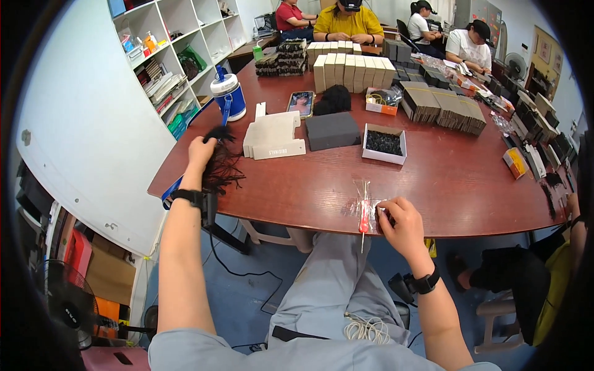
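Two hands work well apart at the near table (433, 185) edge. Left hand (201, 154) is closed around a black hair bundle (221, 166), raised at the left edge, strands hanging down. Right hand (401, 226) pinches a small dark piece just right of the red tool (364, 217), which lies near-to-far.

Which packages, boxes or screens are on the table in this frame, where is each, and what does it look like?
Phone: far left-centre, lying flat, screen lit with a picture.
Pale flat cartons: left-centre, cream, stacked.
Open white box: centre, rectangular, dark contents.
Dark grey block: left of that box.
Upright cream boxes: far centre, in rows.
Clear sleeve: near edge by the right hand, red tool inside.
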Demonstrator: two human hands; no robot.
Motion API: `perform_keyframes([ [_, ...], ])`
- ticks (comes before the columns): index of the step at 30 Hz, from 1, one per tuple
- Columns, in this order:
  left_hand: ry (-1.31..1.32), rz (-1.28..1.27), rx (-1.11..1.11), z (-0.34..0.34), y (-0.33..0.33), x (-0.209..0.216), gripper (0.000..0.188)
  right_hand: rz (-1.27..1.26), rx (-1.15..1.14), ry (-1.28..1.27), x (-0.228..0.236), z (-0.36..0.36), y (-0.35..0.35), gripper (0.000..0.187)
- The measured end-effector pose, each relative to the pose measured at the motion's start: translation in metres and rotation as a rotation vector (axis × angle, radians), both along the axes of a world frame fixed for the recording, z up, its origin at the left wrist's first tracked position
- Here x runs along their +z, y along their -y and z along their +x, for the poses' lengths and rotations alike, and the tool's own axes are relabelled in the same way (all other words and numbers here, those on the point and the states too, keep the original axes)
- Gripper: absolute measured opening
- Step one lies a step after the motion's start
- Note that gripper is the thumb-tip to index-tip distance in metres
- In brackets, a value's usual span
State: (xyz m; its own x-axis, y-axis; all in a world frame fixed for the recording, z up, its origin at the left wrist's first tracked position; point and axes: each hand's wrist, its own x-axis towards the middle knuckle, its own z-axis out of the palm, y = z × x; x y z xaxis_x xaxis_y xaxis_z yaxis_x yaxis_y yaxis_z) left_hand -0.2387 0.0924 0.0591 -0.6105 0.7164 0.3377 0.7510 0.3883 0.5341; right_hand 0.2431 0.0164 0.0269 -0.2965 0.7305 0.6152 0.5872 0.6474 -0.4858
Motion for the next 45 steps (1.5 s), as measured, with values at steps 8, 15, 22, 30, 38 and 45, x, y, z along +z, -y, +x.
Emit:
perform_keyframes([
  [8,0.513,0.469,-0.585,0.019,0.037,0.041,0.020,0.079,-0.057,0.062,-0.005,0.006,-0.004,0.010],
  [15,0.131,0.143,-0.261,-0.016,-0.001,0.015,0.031,0.059,-0.014,0.025,-0.003,-0.002,0.001,0.009],
  [22,-0.340,0.108,-0.143,0.032,-0.015,0.001,0.040,0.037,-0.033,0.030,-0.005,0.003,-0.001,0.009],
  [30,-0.235,-0.129,-0.321,0.058,0.021,-0.012,0.035,0.054,-0.075,0.032,-0.004,0.002,0.000,0.009],
  [38,-0.181,-0.016,-0.313,0.053,0.024,-0.023,0.019,0.090,-0.046,0.029,-0.006,0.001,0.000,0.008],
  [45,-0.255,0.205,-0.117,0.037,0.027,0.022,0.021,0.091,-0.048,0.025,-0.005,0.002,0.001,0.008],
])
